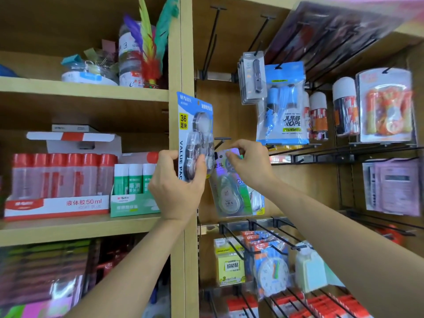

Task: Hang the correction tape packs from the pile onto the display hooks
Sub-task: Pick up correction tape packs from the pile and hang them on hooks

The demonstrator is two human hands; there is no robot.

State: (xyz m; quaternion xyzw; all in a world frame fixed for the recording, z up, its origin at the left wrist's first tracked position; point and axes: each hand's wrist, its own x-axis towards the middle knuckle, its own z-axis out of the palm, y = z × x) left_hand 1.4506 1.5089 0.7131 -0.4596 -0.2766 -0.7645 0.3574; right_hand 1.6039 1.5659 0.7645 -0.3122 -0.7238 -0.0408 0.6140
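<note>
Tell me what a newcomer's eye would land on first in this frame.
Probably the two hands at centre: the left hand holds up a blue value pack of correction tape against the shelf post, while the right hand pinches the top of a second pack just under a black hook. Next, the bright feathers on the upper left shelf and the blue jump rope bag hanging upper right.
</note>
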